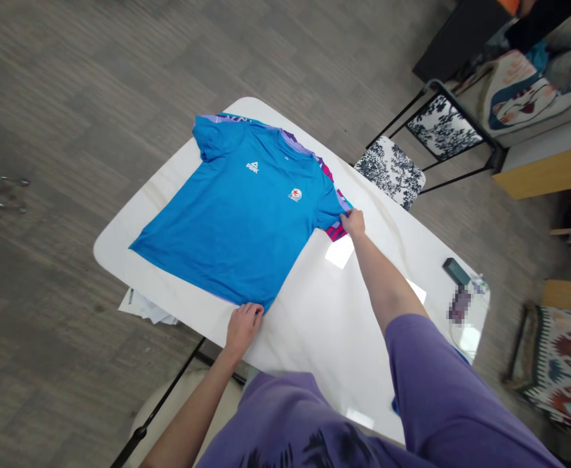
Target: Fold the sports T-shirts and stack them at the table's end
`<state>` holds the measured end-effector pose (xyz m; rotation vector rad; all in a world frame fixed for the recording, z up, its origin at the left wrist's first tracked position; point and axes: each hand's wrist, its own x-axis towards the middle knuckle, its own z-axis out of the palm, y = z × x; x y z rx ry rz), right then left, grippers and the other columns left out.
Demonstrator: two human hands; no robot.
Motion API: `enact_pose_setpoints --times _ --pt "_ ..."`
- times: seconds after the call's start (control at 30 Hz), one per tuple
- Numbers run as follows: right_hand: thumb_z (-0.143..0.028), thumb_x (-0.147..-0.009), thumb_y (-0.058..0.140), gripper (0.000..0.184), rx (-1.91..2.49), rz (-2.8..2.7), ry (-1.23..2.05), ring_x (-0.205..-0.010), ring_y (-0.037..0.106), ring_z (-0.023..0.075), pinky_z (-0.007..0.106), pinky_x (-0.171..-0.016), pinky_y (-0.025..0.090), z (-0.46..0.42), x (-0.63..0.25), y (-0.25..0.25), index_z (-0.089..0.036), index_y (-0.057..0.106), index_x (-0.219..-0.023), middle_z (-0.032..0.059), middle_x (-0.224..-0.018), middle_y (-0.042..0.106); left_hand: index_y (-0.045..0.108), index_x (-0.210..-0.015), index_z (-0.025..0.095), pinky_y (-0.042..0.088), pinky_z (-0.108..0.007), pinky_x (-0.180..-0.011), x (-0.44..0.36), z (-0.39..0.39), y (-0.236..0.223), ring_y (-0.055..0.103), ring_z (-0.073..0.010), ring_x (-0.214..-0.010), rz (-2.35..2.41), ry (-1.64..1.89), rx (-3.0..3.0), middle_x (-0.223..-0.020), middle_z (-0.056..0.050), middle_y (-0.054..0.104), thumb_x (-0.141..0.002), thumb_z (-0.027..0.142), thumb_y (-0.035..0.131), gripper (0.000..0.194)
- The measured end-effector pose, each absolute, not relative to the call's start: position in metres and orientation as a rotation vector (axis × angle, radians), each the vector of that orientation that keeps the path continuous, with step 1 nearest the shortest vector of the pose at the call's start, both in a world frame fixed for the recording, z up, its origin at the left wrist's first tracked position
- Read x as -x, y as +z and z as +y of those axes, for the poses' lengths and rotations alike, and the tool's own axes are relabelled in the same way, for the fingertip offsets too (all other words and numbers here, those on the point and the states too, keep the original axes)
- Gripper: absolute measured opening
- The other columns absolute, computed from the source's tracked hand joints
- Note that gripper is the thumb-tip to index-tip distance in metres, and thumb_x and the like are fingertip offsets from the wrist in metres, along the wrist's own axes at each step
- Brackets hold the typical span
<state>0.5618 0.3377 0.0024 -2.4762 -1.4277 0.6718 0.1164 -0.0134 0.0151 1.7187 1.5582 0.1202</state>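
While the blue shirt (237,214) lies left of centre, collar-to-hem axis slanting down-left, the right hand (354,223) pinches its nearer sleeve; the left hand (243,326), lower centre, apparently pinches the hem corner, fingers curled.

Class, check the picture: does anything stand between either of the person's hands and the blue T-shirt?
Nothing visible does. The right hand grips the sleeve of the blue T-shirt; the left hand touches its hem near a corner. Patterned fabric peeks from under the sleeve, blocking neither hand.
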Motion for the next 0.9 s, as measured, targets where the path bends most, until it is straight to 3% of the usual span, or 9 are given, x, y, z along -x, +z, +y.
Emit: enact_pose_setpoints --times 0.1,0.2,0.43,0.6,0.9 --pt "-0.034 -0.094 0.073 0.017 2.517 -1.391 0.659 -0.127 0.059 0.0364 0.063 -0.121 0.047 0.342 -0.566 -0.003 -0.021 0.069 -0.103 0.016 -0.122 0.071 0.076 -0.111 0.033 0.052 -0.053 -0.098 -0.114 -0.017 0.015 0.07 -0.0363 -0.111 1.494 0.123 -1.678 -0.114 -0.011 0.077 -0.111 0.036 0.046 0.03" --pt "-0.03 -0.098 0.067 0.012 2.577 -1.386 0.677 -0.123 0.061 0.0361 0.067 -0.122 0.04 0.344 -0.573 -0.003 -0.023 0.066 -0.108 0.0114 -0.111 0.074 0.073 -0.11 0.035 0.053 -0.056 -0.099 -0.11 -0.02 0.017 0.069 -0.038 -0.111 1.455 0.122 -1.658 -0.115 -0.01 0.076 -0.112 0.04 0.044 0.03" --pt "-0.033 -0.096 0.061 0.028 2.335 -1.263 0.792 -0.108 0.066 0.0261 0.04 -0.101 0.054 0.343 -0.598 0.007 -0.02 0.063 -0.121 0.01 -0.117 0.075 0.073 -0.108 0.037 0.054 -0.06 -0.1 -0.113 -0.021 0.027 0.069 -0.0394 -0.111 1.447 0.083 -1.679 -0.113 -0.01 0.075 -0.111 0.042 0.043 0.03" --pt "-0.036 -0.094 0.064 0.033 2.169 -1.274 0.833 -0.095 0.067 0.0232 0.039 -0.094 0.059 0.327 -0.618 0.01 -0.021 0.066 -0.124 0.0045 -0.102 0.072 0.073 -0.109 0.036 0.054 -0.06 -0.1 -0.133 -0.025 0.037 0.068 -0.0389 -0.11 1.4 0.032 -1.728 -0.114 -0.011 0.075 -0.11 0.039 0.045 0.028" --pt "-0.03 -0.081 0.069 0.02 2.087 -1.143 0.748 -0.092 0.07 0.0245 0.04 -0.091 0.064 0.255 -0.711 0.006 -0.025 0.069 -0.101 0.0024 -0.097 0.071 0.065 -0.11 0.03 0.053 -0.054 -0.099 -0.211 -0.074 0.051 0.067 -0.0342 -0.113 1.17 -0.22 -1.897 -0.115 -0.008 0.074 -0.114 0.035 0.041 0.025"
